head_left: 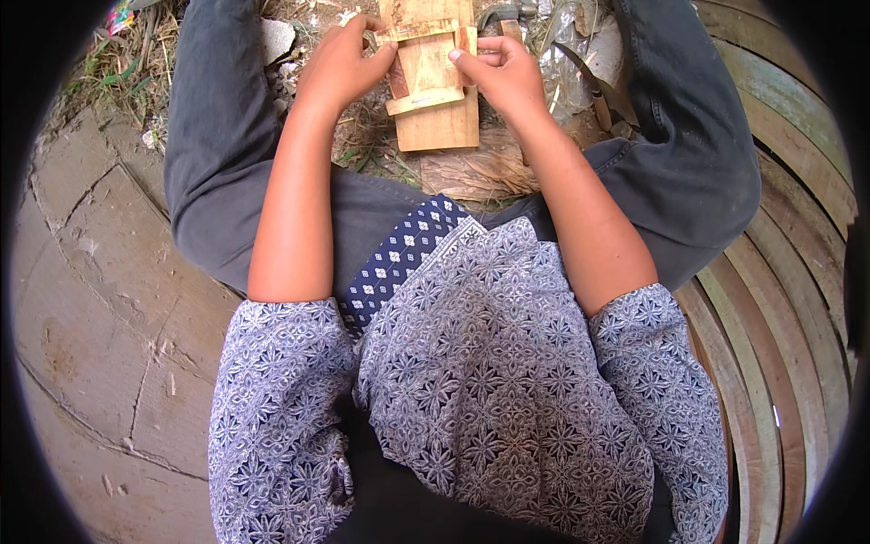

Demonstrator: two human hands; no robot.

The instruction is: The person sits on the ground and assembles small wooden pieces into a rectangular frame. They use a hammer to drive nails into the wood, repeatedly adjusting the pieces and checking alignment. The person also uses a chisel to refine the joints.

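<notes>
Between my hands is a small wooden assembly (428, 71), made of a pale panel with a strip across its top and another across its bottom. It rests on a longer flat wooden board (439, 134). My left hand (341, 65) closes on the left side of the assembly, thumb toward the panel and fingers at its upper left corner. My right hand (507, 77) pinches the right side, near a small upright wood piece (467, 43), with the thumb on the front and the fingers partly hidden behind.
A rough wood block (478, 168) lies under the board. To the right are a hammer head (506, 14), a dark blade (573, 59) and clear crumpled plastic (566, 95). Wood chips and dry grass cover the ground between my legs. Wooden slats (770, 299) run along the right, cracked paving (100, 299) on the left.
</notes>
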